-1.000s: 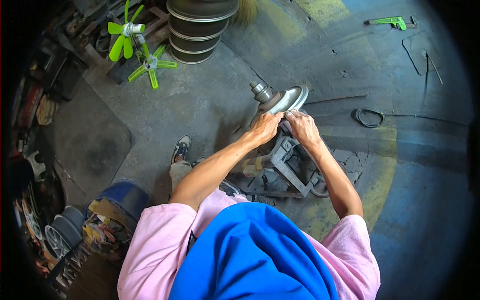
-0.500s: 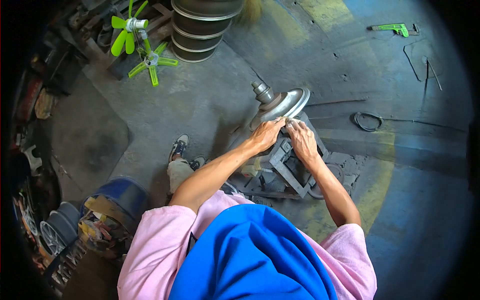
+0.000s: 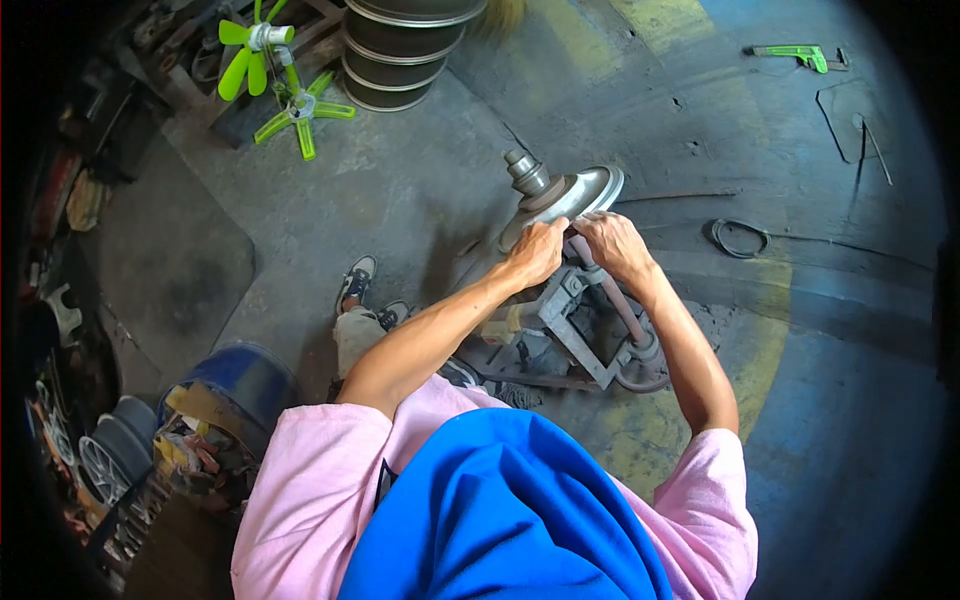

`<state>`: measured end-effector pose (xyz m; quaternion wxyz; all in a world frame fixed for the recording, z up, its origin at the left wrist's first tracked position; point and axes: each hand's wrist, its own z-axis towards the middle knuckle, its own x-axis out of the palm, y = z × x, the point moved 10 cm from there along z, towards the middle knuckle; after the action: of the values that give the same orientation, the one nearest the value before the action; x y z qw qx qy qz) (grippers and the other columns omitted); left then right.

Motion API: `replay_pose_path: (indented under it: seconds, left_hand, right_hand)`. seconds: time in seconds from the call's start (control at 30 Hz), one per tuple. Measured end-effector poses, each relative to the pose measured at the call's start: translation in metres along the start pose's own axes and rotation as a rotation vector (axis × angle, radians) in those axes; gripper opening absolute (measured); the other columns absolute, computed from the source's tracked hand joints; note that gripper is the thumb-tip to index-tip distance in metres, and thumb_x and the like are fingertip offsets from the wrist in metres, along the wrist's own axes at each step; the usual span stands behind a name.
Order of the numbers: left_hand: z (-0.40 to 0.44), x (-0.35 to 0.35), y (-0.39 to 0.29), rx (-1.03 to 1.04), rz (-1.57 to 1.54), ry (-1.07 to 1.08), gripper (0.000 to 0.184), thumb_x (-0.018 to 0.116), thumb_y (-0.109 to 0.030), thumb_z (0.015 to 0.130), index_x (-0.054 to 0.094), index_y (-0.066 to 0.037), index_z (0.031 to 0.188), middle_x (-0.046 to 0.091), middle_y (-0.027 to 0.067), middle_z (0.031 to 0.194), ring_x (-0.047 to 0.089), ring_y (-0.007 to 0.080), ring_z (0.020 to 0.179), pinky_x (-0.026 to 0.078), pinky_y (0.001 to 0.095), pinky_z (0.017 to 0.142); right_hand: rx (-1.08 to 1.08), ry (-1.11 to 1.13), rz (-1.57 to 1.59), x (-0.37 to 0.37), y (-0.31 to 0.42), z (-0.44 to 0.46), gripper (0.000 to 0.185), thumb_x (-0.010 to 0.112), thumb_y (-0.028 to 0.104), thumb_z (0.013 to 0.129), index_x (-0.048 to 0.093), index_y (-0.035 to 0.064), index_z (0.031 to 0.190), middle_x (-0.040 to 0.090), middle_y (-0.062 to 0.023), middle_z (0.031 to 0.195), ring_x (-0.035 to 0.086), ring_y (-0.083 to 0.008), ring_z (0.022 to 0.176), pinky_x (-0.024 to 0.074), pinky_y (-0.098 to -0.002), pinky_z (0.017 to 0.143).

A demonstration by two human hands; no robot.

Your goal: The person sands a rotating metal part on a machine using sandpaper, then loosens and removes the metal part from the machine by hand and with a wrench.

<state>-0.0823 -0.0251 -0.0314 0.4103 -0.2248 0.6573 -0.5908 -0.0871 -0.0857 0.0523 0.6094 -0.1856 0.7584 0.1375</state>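
Observation:
A shiny round metal disc (image 3: pixel 590 190) sits tilted on a stepped metal spindle (image 3: pixel 526 174), above a grey metal frame (image 3: pixel 575 330) on the floor. My left hand (image 3: pixel 538 254) is closed at the disc's near rim, its thumb pointing toward the metal. Just to its right, my right hand (image 3: pixel 614 243) has its fingers curled down at the same rim. Whatever the fingers pinch is hidden by the hands. Below my right hand, a reddish-brown bar (image 3: pixel 622 308) slants down to a round fitting (image 3: pixel 640 358) on the frame.
Stacked wheel rims (image 3: pixel 405 50) stand at the back, beside a green fan (image 3: pixel 300 112). A blue drum (image 3: pixel 240 375) and a cluttered bin (image 3: pixel 205 440) are at lower left. A cable coil (image 3: pixel 740 238) and green hacksaw (image 3: pixel 800 54) lie on the floor at right.
Both hands have risen slightly along the disc's rim, and my right hand has shifted right. The reddish bar beneath it is now in sight. The yellowish scrap between my fingers no longer shows.

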Motion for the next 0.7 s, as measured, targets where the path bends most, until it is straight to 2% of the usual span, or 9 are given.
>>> replay_pose_path:
  seconds: [0.07,0.17,0.23,0.5,0.57,0.67,0.7]
  left_hand:
    - [0.002,0.005,0.020,0.005,-0.012,-0.030,0.013,0.054,-0.007,0.096,0.057,0.003,0.103,0.066,0.0318,0.087,0.064,0.0520,0.088,0.049,0.0554,0.071]
    - [0.004,-0.004,0.033,0.016,-0.055,-0.063,0.014,0.055,-0.007,0.095,0.058,0.004,0.103,0.066,0.0337,0.093,0.063,0.0530,0.095,0.049,0.0556,0.076]
    - [0.003,-0.005,0.036,-0.031,-0.118,-0.014,0.016,0.055,-0.007,0.095,0.058,0.005,0.105,0.065,0.0361,0.101,0.062,0.0539,0.102,0.049,0.0559,0.082]
    - [0.007,-0.009,0.038,-0.061,-0.128,0.059,0.020,0.054,-0.012,0.097,0.058,0.004,0.108,0.066,0.0362,0.097,0.062,0.0557,0.100,0.049,0.0569,0.081]
    - [0.007,-0.007,0.039,-0.052,-0.132,0.058,0.021,0.054,-0.013,0.097,0.058,0.004,0.108,0.066,0.0360,0.097,0.062,0.0556,0.100,0.049,0.0568,0.081]
    - [0.005,-0.008,0.039,-0.051,-0.152,0.048,0.021,0.054,-0.014,0.097,0.058,0.003,0.109,0.066,0.0356,0.097,0.062,0.0554,0.100,0.049,0.0567,0.081]
    - [0.005,-0.009,0.038,-0.045,-0.171,0.032,0.019,0.055,-0.010,0.094,0.059,0.004,0.105,0.066,0.0354,0.094,0.063,0.0548,0.097,0.049,0.0568,0.079]
  right_hand:
    - [0.005,0.143,-0.009,0.012,-0.004,0.013,0.014,0.060,0.004,0.087,0.069,0.0017,0.097,0.071,-0.0186,0.081,0.072,-0.0360,0.076,0.0580,-0.0451,0.069]
    - [-0.051,0.185,0.086,0.019,0.000,0.030,0.013,0.060,0.005,0.087,0.069,0.0030,0.096,0.069,-0.0189,0.074,0.071,-0.0368,0.069,0.0580,-0.0451,0.063]
    - [-0.064,0.182,0.069,0.033,-0.006,0.032,0.013,0.061,0.005,0.086,0.070,0.0036,0.096,0.069,-0.0188,0.073,0.072,-0.0367,0.069,0.0580,-0.0453,0.064]
    - [-0.017,0.195,0.025,0.030,-0.004,0.034,0.014,0.061,0.003,0.085,0.070,0.0038,0.095,0.070,-0.0191,0.073,0.073,-0.0352,0.069,0.0589,-0.0439,0.064]
    - [0.014,0.191,0.076,0.028,-0.005,0.034,0.011,0.060,-0.002,0.081,0.067,-0.0006,0.089,0.070,-0.0213,0.076,0.071,-0.0393,0.074,0.0575,-0.0462,0.065]
    - [0.004,0.148,0.062,0.021,0.000,0.033,0.012,0.060,0.002,0.083,0.068,0.0032,0.092,0.069,-0.0186,0.072,0.072,-0.0365,0.069,0.0586,-0.0439,0.063]
    - [0.005,0.150,0.062,0.021,0.000,0.032,0.012,0.060,0.002,0.083,0.068,0.0032,0.092,0.069,-0.0186,0.072,0.072,-0.0365,0.069,0.0586,-0.0439,0.063]
